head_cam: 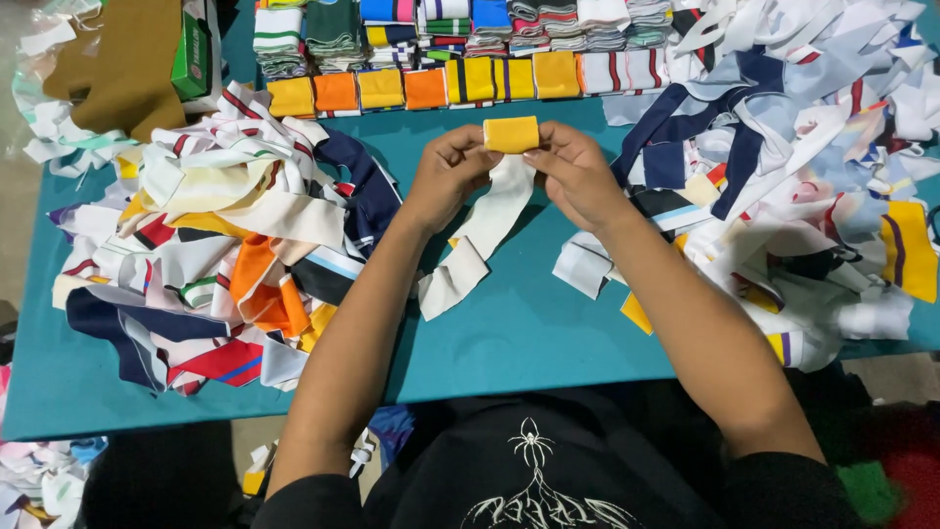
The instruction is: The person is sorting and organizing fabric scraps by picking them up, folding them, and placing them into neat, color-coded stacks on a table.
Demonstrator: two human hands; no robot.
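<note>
Two hands, the left hand (448, 168) and right hand (578, 171), pinch a folded yellow strip (511, 134) just in front of the stacked folded row (421, 88) on the teal counter (519, 333). Its white tail (480, 235) hangs limp: soft, light knit, best held at the folded edges.

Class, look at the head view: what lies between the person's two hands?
A folded yellow cloth piece, pinched by left hand and right hand; a white strip hangs below.
</note>
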